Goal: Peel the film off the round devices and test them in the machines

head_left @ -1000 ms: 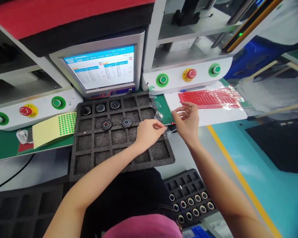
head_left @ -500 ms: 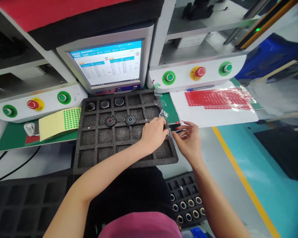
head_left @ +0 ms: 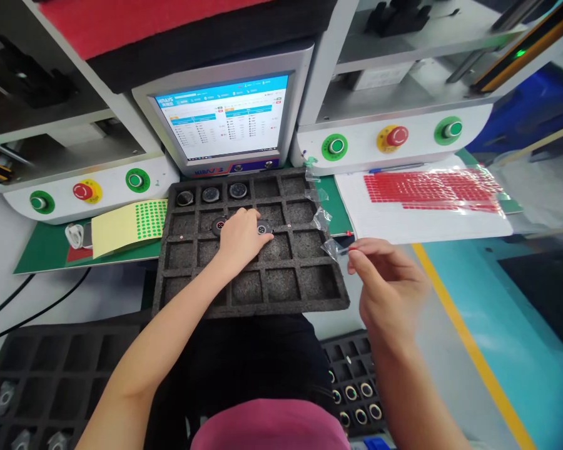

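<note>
A black foam tray (head_left: 344, 297) with square pockets lies in front of me. My left hand (head_left: 241, 240) is over its middle, fingers bent, with thumb and forefinger around the edge of a round black watch case (head_left: 263, 230), whose back faces up. Another watch case (head_left: 219, 226) lies to the left, partly covered by that hand. Beyond the tray's right edge, my right hand (head_left: 387, 281) pinches a thin thing too small to make out, beside a scrap of clear film (head_left: 332, 249) at the tray's edge. Dark round watch cases (head_left: 211, 194) occupy pockets in the back row.
A monitor (head_left: 225, 122) stands behind the tray, between machine panels with green buttons (head_left: 336, 147) and red stop buttons (head_left: 396, 135). Red stickers (head_left: 431, 187) lie on a white sheet at right. Yellow paper with green dots (head_left: 122, 231) lies left. More trays (head_left: 51, 350) sit below.
My left hand has moved left from the tray's right edge to the watch cases. My right hand has drawn back slightly toward me and right. The view has shifted a little.
</note>
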